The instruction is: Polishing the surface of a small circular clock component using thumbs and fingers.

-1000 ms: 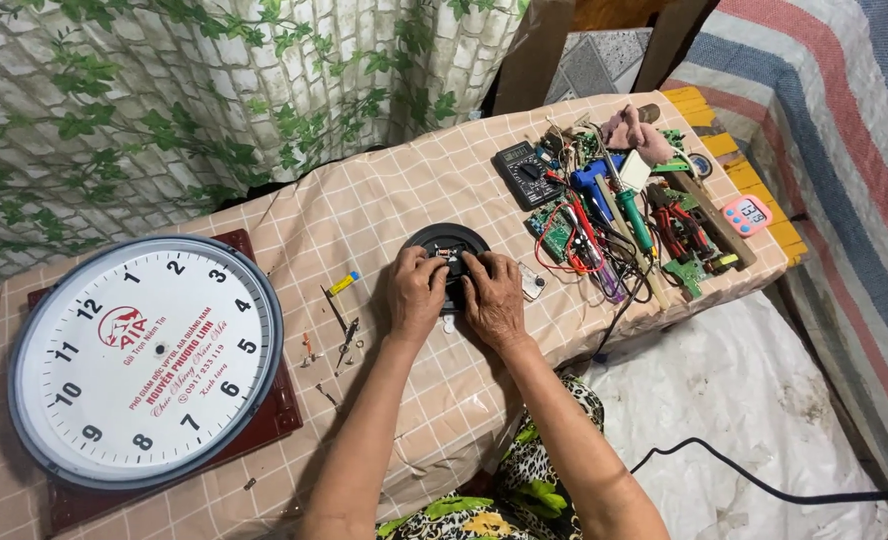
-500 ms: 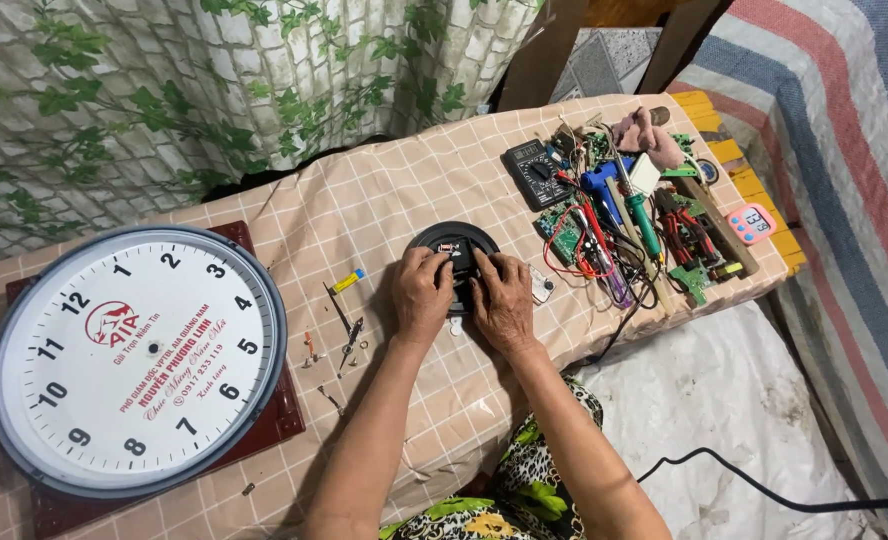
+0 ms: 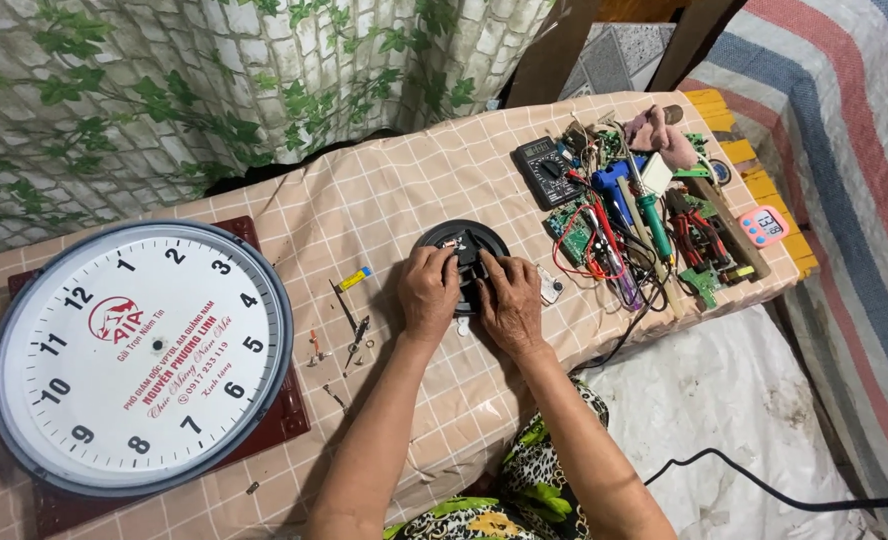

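Tabletop [image 3: 384,190], checked cloth: large white clock face [image 3: 139,355] at left; tool heap [image 3: 644,225] at right. Centre: black round clock mechanism [image 3: 464,245], left hand [image 3: 429,292] and right hand [image 3: 509,300] resting on it, fingers curled, pressing it.

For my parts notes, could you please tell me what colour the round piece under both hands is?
The round piece is black, seen best in the head view.
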